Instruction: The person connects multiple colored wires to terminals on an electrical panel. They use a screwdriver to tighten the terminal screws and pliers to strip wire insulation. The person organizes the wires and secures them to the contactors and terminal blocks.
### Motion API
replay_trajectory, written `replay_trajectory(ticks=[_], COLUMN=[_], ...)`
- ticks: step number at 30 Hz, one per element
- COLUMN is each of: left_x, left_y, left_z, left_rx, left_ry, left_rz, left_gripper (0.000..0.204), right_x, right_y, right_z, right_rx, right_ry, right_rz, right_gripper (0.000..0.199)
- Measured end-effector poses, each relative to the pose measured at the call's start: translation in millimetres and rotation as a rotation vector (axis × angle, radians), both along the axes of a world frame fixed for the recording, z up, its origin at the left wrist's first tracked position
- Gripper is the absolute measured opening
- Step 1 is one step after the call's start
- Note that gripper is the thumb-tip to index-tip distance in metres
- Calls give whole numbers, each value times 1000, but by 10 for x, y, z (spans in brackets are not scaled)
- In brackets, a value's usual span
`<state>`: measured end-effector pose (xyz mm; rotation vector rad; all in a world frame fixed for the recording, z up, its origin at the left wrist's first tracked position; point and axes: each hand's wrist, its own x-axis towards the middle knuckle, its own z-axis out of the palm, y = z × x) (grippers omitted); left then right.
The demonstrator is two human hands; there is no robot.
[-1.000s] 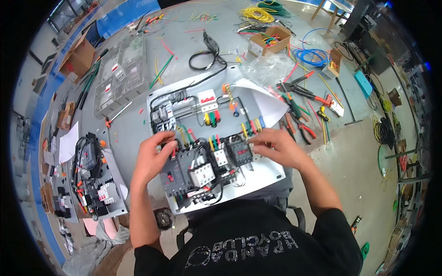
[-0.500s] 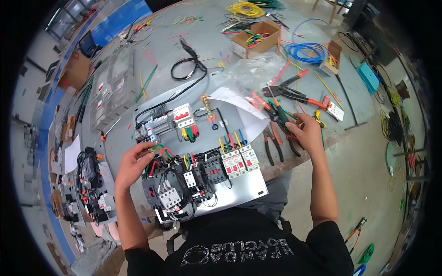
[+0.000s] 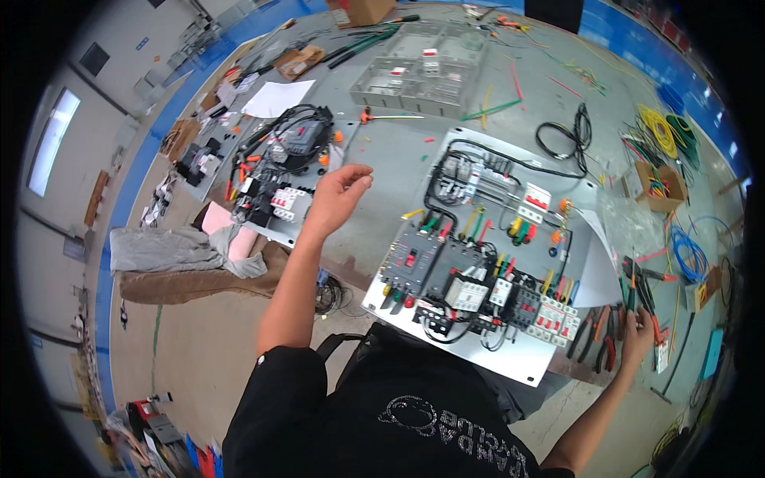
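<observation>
My left hand (image 3: 335,203) hovers over the table, left of the metal mounting plate (image 3: 510,360). Its thumb and fingers are apart, with nothing between them. At the right, my right hand (image 3: 636,338) is closed on the dark green handle of a screwdriver (image 3: 631,296), among several pliers (image 3: 590,328). The plate carries a large grey circuit breaker (image 3: 410,256), a row of small white breakers (image 3: 554,320) with red switches, and contactors joined by black wires. Farther back on it is a white breaker with a red switch (image 3: 535,201). Short coloured wires stick up from the parts.
Another wired assembly (image 3: 307,139) lies at the left, near a white sheet (image 3: 279,99). A clear plastic parts box (image 3: 414,88) and an orange-handled screwdriver (image 3: 390,117) are behind. To the right are a loose paper (image 3: 596,267), a cardboard box (image 3: 665,187) and coiled blue wire (image 3: 687,253).
The view has swung left, so the plate appears farther right. My left hand has left the wires on the plate and moved left. My right hand stays at the screwdriver.
</observation>
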<state>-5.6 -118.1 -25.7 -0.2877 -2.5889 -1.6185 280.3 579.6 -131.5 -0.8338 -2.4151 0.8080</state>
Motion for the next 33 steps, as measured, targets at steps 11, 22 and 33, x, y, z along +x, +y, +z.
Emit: replay_trajectory(ticks=[11, 22, 33], left_x=[336, -1717, -2912], left_y=[-339, 219, 86], left_z=[-726, -525, -1032], left_rx=[-76, -596, -1140], left_ry=[-78, 359, 384], left_rz=[143, 94, -21], left_gripper=[27, 26, 23], right_x=[256, 324, 571], right_y=[-670, -708, -867], right_z=[-95, -137, 137], right_rx=[-102, -88, -310], right_ry=[36, 43, 225], right_rz=[-45, -69, -151], right_gripper=[36, 31, 30])
